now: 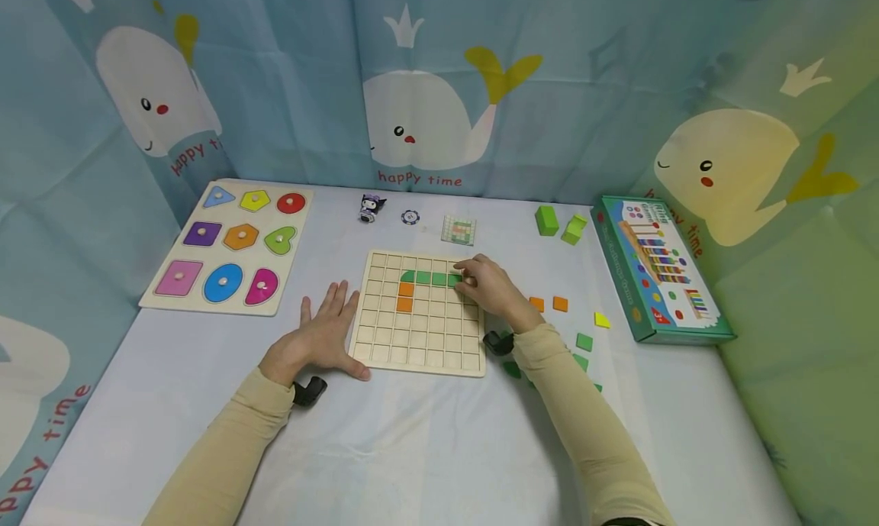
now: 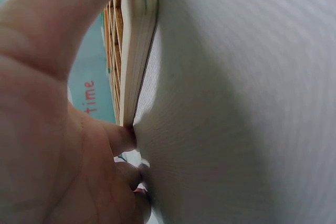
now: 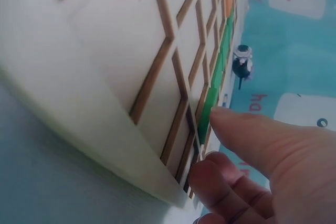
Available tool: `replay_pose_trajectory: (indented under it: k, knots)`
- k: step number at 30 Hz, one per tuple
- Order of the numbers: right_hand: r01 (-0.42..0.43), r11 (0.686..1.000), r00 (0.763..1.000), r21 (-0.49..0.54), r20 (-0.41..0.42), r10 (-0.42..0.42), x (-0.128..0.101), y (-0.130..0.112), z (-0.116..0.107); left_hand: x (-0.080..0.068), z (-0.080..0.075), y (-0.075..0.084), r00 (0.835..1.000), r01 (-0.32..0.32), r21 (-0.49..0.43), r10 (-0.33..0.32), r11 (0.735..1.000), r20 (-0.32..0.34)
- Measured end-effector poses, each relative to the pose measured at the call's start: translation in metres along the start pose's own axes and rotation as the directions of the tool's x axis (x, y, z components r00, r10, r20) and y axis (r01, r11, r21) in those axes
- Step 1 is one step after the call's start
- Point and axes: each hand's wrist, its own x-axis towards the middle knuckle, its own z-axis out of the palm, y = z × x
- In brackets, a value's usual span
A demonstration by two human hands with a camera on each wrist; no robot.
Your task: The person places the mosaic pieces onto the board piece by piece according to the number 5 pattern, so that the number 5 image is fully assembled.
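A wooden grid board lies in the middle of the white table. Its second row holds a line of green tiles, and two orange tiles sit below the line's left end. My right hand rests on the board's upper right; thumb and curled fingers pinch the last green tile of the line at the board's edge. My left hand lies flat on the table with fingers straight, its thumb along the board's left edge.
A shape puzzle lies at the left. A small figure, a round token and a pattern card lie behind the board. Right of it: green blocks, loose orange tiles, a yellow tile, green tiles, a toy box.
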Motion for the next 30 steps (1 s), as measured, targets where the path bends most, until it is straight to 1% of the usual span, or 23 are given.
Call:
replay_pose_trajectory:
  k: [4, 7, 11, 15, 19, 24, 26, 30]
  knots:
    - [-0.017, 1.0, 1.0, 0.018, -0.025, 0.017, -0.006, 0.0, -0.003, 0.0, 0.001, 0.0, 1.0, 0.002, 0.002, -0.002, 1.0, -0.001]
    - [-0.002, 1.0, 0.998, 0.021, -0.055, 0.004, -0.012, 0.004, -0.009, 0.0, 0.001, -0.001, 1.0, 0.003, 0.007, -0.003, 1.0, 0.0]
    - [0.029, 1.0, 0.995, -0.003, -0.099, -0.029, -0.022, 0.014, -0.02, 0.0, 0.0, -0.001, 1.0, 0.002, 0.008, -0.002, 1.0, 0.0]
    - [0.016, 1.0, 0.991, -0.021, -0.132, -0.019, -0.033, 0.027, -0.031, -0.001, 0.0, -0.001, 1.0, 0.003, 0.002, -0.003, 1.0, -0.001]
    - [-0.039, 0.999, 0.99, -0.015, -0.134, 0.036, -0.046, 0.039, -0.04, 0.0, -0.001, -0.001, 1.0, 0.002, -0.004, -0.002, 1.0, -0.002]
    - [-0.138, 0.99, 0.987, -0.007, -0.089, 0.137, -0.061, 0.053, -0.046, 0.0, -0.001, 0.0, 1.0, -0.003, 0.003, 0.003, 1.0, 0.002]
    - [-0.161, 0.987, 0.984, -0.005, -0.083, 0.16, -0.067, 0.059, -0.047, 0.0, 0.0, 0.0, 1.0, -0.002, 0.005, 0.002, 1.0, 0.005]
    - [-0.167, 0.986, 0.981, -0.01, -0.097, 0.166, -0.079, 0.068, -0.051, 0.001, 0.001, -0.001, 1.0, 0.003, 0.006, -0.003, 1.0, 0.009]
